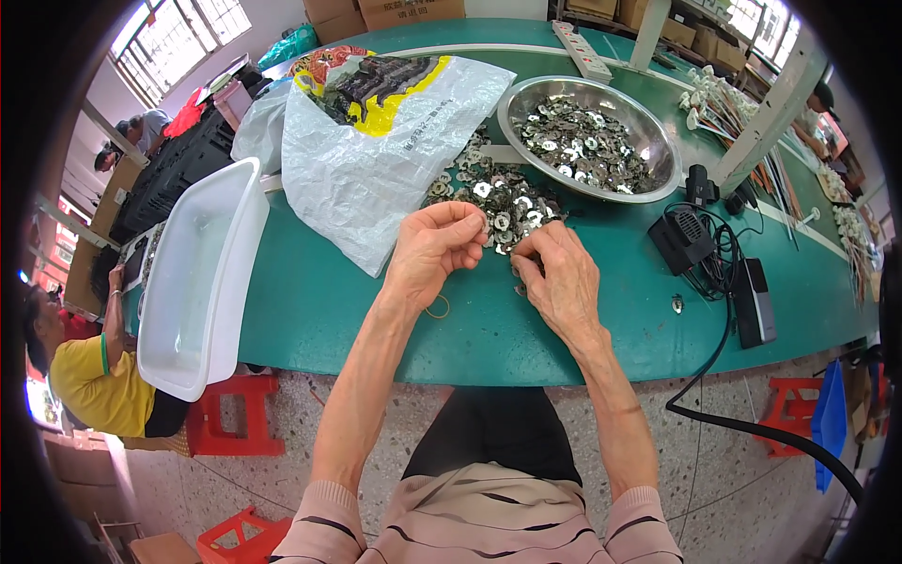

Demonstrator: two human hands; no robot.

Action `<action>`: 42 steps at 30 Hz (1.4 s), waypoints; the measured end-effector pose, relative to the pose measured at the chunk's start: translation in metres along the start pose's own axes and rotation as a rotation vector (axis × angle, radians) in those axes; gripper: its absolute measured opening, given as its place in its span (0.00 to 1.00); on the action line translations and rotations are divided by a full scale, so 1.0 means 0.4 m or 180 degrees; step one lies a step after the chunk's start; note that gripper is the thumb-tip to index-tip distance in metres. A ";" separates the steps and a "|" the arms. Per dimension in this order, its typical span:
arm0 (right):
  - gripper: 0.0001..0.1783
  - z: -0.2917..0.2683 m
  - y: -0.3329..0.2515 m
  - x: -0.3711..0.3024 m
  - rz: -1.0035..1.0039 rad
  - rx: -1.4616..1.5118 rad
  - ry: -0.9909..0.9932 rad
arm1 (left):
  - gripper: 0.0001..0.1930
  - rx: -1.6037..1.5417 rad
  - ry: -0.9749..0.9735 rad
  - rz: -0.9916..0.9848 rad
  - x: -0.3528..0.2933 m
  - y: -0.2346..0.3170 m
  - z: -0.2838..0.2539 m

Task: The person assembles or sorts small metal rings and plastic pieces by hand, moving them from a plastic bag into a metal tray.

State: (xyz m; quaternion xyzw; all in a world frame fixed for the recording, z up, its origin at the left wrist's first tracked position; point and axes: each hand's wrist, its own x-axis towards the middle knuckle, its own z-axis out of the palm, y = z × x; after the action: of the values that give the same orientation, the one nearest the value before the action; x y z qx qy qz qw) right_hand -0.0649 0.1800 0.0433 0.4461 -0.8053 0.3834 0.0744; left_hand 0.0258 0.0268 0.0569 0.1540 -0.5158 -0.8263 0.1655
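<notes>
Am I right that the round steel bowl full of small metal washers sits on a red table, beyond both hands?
Not quite: the head view shows the round steel bowl of small metal washers on a green table, beyond both hands.

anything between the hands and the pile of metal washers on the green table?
Nothing visible. The left hand and right hand are already at the near edge of the heap of small silver metal washers on the green table, fingertips among the pieces.
</notes>
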 end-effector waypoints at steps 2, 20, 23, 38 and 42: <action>0.07 -0.002 -0.010 0.000 -0.0014 -0.0108 0.0062 | 0.05 0.0057 0.0000 -0.0003 0.000 0.002 0.003; 0.10 0.001 -0.006 -0.004 -0.0104 -0.0173 0.0064 | 0.08 0.0461 0.0107 -0.0090 -0.005 0.001 0.009; 0.10 0.000 -0.006 -0.001 -0.0108 -0.0199 0.0024 | 0.08 0.0508 0.0101 -0.0077 -0.007 0.005 0.011; 0.05 0.010 0.012 0.006 0.0254 0.0438 0.0520 | 0.09 0.0689 0.0078 -0.0082 -0.004 -0.002 0.010; 0.06 0.006 0.016 0.009 0.0607 0.1174 0.0585 | 0.08 0.0817 0.0046 -0.0047 -0.008 -0.005 0.012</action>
State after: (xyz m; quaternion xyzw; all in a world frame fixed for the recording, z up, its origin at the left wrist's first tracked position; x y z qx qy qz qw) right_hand -0.0717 0.1778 0.0398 0.3373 -0.7499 0.5685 0.0281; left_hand 0.0263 0.0328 0.0574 0.1837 -0.6149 -0.7536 0.1421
